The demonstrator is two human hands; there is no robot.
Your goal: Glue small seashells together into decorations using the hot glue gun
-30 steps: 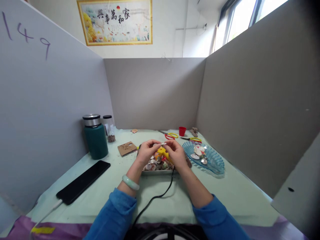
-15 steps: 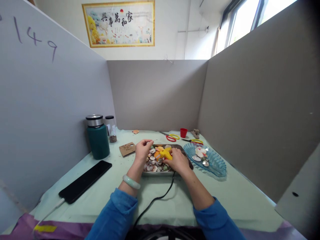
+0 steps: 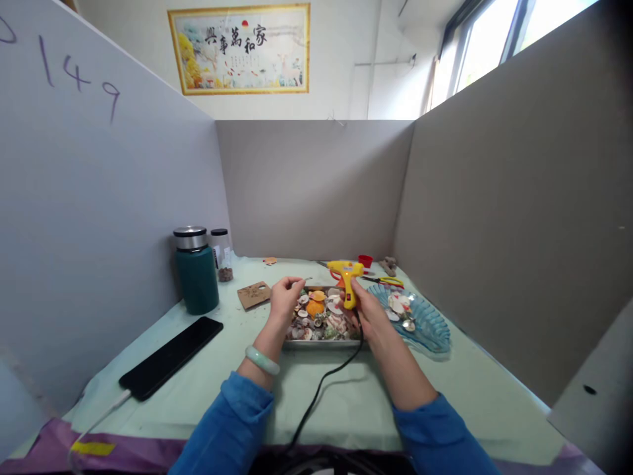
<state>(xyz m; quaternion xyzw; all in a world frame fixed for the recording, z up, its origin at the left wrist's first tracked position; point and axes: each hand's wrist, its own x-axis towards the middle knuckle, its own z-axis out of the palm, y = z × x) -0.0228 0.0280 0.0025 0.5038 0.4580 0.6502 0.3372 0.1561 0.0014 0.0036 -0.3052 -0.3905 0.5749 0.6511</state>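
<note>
My right hand (image 3: 370, 315) is wrapped around the handle of a yellow hot glue gun (image 3: 346, 269), held upright above the tray with its nozzle toward the left. A black cord (image 3: 324, 382) runs from the handle down toward the front edge. To the left, my left hand (image 3: 283, 302) is closed in a pinch, with a tiny thin piece at its fingertips, too small to name. Below both hands lies a metal tray (image 3: 321, 345) filled with seashells (image 3: 309, 324), among them an orange shell (image 3: 315, 308).
A blue glass dish (image 3: 430, 326) with shells stands right of the tray. Behind are scissors (image 3: 390, 282) and a red cup (image 3: 364, 261). At left are a brown board (image 3: 254, 295), a green thermos (image 3: 196, 280), a clear jar (image 3: 222, 254) and a phone (image 3: 171, 359). Grey partitions (image 3: 311, 191) surround the table.
My right hand has lifted the glue gun from over the shells and turned it upright. The left hand keeps its pinch in nearly the same place.
</note>
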